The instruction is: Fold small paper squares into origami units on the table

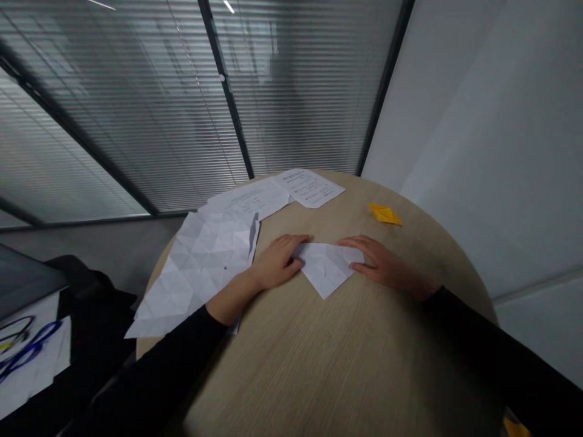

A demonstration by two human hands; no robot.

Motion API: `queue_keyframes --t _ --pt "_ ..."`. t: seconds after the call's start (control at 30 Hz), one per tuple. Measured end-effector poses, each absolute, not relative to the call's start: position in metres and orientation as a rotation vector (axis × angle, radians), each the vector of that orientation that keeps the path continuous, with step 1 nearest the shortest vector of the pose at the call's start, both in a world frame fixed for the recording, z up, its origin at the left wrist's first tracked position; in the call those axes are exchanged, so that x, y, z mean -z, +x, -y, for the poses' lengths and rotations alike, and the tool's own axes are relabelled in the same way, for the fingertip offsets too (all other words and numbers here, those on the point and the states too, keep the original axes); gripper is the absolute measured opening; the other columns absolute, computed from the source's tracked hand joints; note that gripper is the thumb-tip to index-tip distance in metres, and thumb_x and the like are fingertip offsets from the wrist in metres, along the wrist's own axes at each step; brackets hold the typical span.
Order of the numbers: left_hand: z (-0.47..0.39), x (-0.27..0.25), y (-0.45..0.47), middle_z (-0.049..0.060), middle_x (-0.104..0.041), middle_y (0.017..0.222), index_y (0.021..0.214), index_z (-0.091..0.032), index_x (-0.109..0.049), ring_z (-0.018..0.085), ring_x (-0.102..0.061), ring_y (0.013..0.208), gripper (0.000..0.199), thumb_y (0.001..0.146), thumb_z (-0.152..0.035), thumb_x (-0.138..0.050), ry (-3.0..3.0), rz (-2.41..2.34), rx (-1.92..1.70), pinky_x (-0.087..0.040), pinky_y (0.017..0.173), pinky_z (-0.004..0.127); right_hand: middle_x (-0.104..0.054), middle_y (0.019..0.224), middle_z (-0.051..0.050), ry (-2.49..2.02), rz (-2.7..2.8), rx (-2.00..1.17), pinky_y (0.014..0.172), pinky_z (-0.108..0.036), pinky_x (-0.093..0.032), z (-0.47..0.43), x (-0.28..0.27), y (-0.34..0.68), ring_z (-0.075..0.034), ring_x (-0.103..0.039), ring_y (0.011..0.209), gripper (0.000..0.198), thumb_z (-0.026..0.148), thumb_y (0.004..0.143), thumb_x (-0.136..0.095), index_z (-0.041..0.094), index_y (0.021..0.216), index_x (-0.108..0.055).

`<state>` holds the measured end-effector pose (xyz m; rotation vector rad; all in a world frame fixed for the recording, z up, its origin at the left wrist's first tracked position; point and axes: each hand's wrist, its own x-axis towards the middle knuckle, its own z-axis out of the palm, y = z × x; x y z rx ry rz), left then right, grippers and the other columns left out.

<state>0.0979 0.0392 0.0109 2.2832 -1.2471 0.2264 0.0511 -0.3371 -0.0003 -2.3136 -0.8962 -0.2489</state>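
Note:
A folded sheet of white paper (pixel 325 267) lies on the round wooden table, a point of it facing me and creases running across it. At its left corner is my left hand (pixel 280 261), index finger along the far edge and thumb on the near side. My right hand (pixel 380 261) holds the right corner the same way, between thumb and fingers. Both corners are partly hidden under the fingers. Left of my left hand spreads a large white sheet (pixel 200 261) creased into many triangles, its right edge standing up a little.
Printed sheets (pixel 310 187) lie at the table's far edge. A small yellow folded paper piece (pixel 385 214) sits at the far right of the wooden table (pixel 346 358). Blue-handled scissors (pixel 34 349) rest on papers at lower left. Blinds and a wall stand behind.

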Motion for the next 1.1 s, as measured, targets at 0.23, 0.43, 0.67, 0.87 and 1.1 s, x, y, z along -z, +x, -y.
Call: queue_keyframes --t 0.23,0.43,0.67,0.87,1.1 --pt "-0.038 -0.009 0.098 0.019 -0.071 0.161 0.166 -0.023 -0.054 0.037 -0.07 0.147 0.065 0.102 -0.022 -0.065 2.265 1.262 -0.243 -0.055 0.128 0.066 -0.076 0.157 -0.013 -2.235 0.923 0.229 0.129 -0.067 -0.058 0.333 0.0 0.05 -0.037 -0.071 0.149 0.062 0.025 0.107 -0.077 0.036 0.166 -0.063" --pt "-0.039 -0.01 0.097 0.02 -0.066 0.168 0.172 -0.023 -0.047 0.039 -0.065 0.155 0.063 0.111 -0.031 -0.061 2.241 1.3 -0.203 -0.051 0.132 0.067 -0.075 0.153 -0.013 -2.186 0.913 0.242 0.128 -0.065 -0.059 0.33 0.001 0.047 -0.036 -0.072 0.146 0.063 0.022 0.105 -0.077 0.035 0.164 -0.062" --pt "-0.04 -0.009 0.096 0.02 -0.068 0.167 0.173 -0.024 -0.047 0.037 -0.067 0.153 0.056 0.118 -0.034 -0.054 2.202 1.316 -0.168 -0.052 0.132 0.065 -0.067 0.159 -0.014 -2.182 0.911 0.294 0.131 -0.068 -0.056 0.33 0.004 0.049 -0.039 -0.065 0.153 0.074 0.02 0.1 -0.083 0.038 0.168 -0.059" --pt "-0.04 -0.009 0.096 0.02 -0.067 0.166 0.172 -0.024 -0.047 0.037 -0.067 0.152 0.058 0.117 -0.038 -0.057 2.207 1.327 -0.173 -0.052 0.131 0.064 -0.068 0.161 -0.013 -2.149 0.825 0.248 0.132 -0.067 -0.053 0.334 0.01 0.048 -0.039 -0.067 0.152 0.082 0.021 0.101 -0.084 0.039 0.174 -0.051" --pt "-0.04 -0.011 0.095 0.018 -0.071 0.155 0.166 -0.025 -0.052 0.038 -0.069 0.141 0.066 0.105 -0.038 -0.076 2.198 1.254 -0.205 -0.056 0.125 0.063 -0.073 0.156 -0.011 -2.163 0.676 0.217 0.123 -0.063 -0.062 0.339 0.016 0.051 -0.038 -0.073 0.143 0.081 0.024 0.1 -0.086 0.04 0.173 -0.056"
